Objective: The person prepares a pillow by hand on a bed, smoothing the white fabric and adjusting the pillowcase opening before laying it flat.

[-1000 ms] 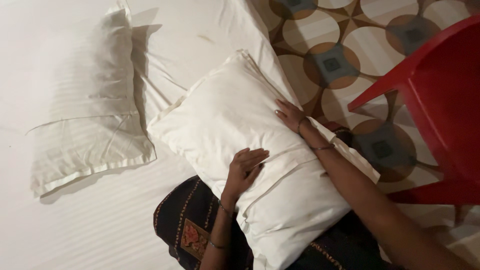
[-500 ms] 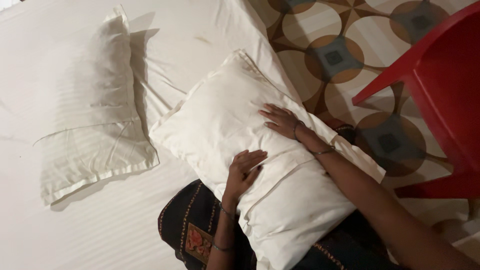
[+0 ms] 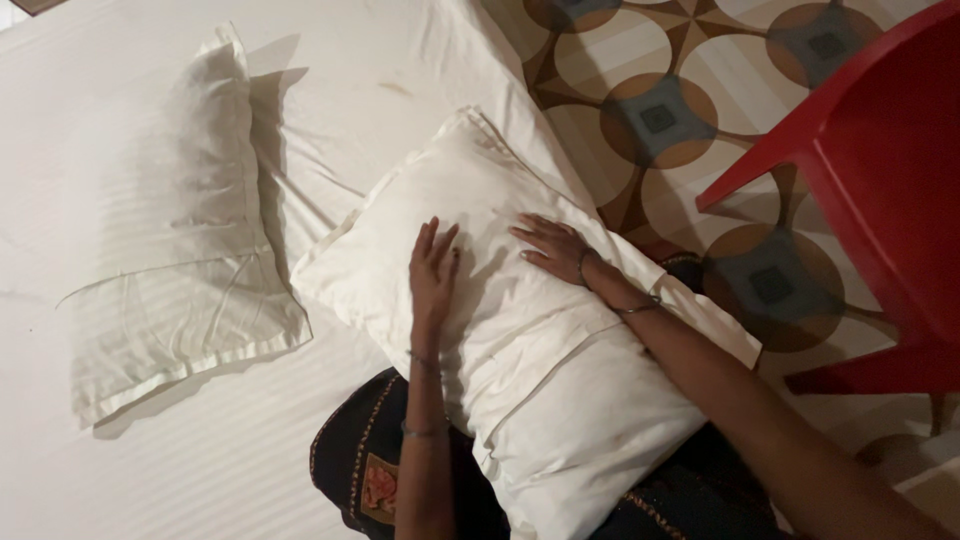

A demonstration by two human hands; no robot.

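White cotton pillow [image 3: 520, 330] is lying partly on the person's lap and partly on the bed sheet [image 3: 200, 470], close to the mattress edge. Both hands are resting flat on its top, fingers spread, gripping nothing: left hand [image 3: 433, 270] near the middle, right hand [image 3: 553, 246] just beside it toward the floor side. Since nothing is clamping the pillow, a hard sideways press could be tipping it toward the patterned floor [image 3: 680, 130] and the red chair [image 3: 880, 190]. Farther off, a second pillow [image 3: 170, 230] is lying well apart.
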